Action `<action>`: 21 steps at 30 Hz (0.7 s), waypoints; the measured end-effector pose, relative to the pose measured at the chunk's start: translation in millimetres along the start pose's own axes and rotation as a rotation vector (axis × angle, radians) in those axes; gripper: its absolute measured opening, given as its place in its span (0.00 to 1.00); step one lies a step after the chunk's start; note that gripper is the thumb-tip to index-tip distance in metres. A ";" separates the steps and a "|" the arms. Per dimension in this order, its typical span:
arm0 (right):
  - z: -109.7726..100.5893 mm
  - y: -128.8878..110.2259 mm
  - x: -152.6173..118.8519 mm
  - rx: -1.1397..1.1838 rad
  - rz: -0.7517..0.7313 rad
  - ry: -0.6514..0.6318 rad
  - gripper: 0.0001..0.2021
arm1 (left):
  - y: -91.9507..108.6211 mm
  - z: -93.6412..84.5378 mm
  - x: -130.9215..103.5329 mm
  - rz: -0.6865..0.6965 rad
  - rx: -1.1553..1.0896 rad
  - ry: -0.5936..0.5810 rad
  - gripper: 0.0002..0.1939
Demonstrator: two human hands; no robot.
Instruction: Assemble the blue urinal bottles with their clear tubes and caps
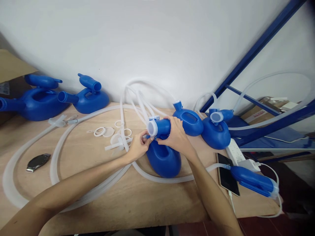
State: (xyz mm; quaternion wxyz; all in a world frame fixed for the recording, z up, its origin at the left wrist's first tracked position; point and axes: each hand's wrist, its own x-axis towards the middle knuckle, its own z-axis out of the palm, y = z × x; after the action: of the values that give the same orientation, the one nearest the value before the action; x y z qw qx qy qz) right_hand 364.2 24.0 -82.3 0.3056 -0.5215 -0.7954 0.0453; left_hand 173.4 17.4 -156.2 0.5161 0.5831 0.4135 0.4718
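Note:
A blue plastic urinal bottle with a handle hole stands on the table in front of me. On top of it sits a blue tube-shaped urinal funnel with a pale ring at its mouth, facing left. My right hand is closed around the funnel's right end, thumb low near the joint. My left hand pinches at the bottle's neck just below the ring; what lies between its fingertips is too small to make out. A clear hose runs behind and around the bottle.
More blue bottles stand at left and right. Loose white rings and a white connector lie left of my hands. A watch-like dark object, a phone, a power strip and a blue funnel lie around.

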 end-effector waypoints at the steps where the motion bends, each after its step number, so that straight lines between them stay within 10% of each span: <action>1: -0.1 0.0 0.1 0.001 0.000 0.000 0.39 | -1.4 1.1 -0.5 0.003 0.005 0.010 0.14; 15: -12.7 3.4 2.0 -0.046 -0.050 -0.114 0.38 | 6.5 -9.6 11.4 -0.013 -0.032 -0.110 0.19; 21: -22.6 4.8 -0.2 -0.075 -0.125 -0.161 0.43 | 26.2 -26.2 13.0 0.194 -0.026 -0.075 0.35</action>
State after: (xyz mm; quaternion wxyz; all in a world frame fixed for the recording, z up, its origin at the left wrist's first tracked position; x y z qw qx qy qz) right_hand 380.2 20.4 -65.9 0.2233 -0.4765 -0.8495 0.0382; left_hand 150.4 32.3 -128.0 0.4909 0.6309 0.3293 0.5026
